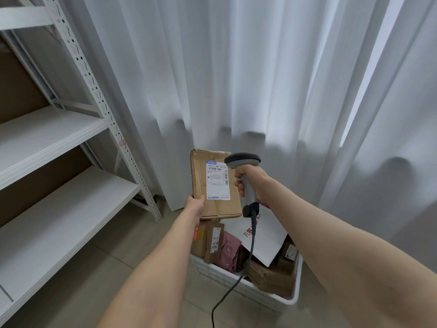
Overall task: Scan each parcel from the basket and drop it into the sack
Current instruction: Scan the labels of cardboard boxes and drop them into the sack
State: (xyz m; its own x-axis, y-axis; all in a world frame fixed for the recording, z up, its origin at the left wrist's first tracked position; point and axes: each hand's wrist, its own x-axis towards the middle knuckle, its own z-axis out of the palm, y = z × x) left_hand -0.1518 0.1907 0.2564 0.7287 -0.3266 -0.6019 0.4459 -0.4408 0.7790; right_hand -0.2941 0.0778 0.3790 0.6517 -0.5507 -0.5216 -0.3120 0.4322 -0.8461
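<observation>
My left hand [195,205] grips the lower left corner of a brown cardboard parcel [201,185] and holds it upright above the basket, its white shipping label facing me. Just right of the parcel, my right hand [254,183] grips the handle of a grey barcode scanner [244,162], whose dark head sits beside the label's top right corner. The scanner's cable hangs down across the basket. The white plastic basket [272,297] stands on the floor below and holds several parcels: brown boxes, a pink bag and a white mailer bag [264,237]. No sack is in view.
White metal shelving [71,143] fills the left side, with its corner post reaching the floor near the basket. White curtains [260,79] hang behind. The floor is pale tile.
</observation>
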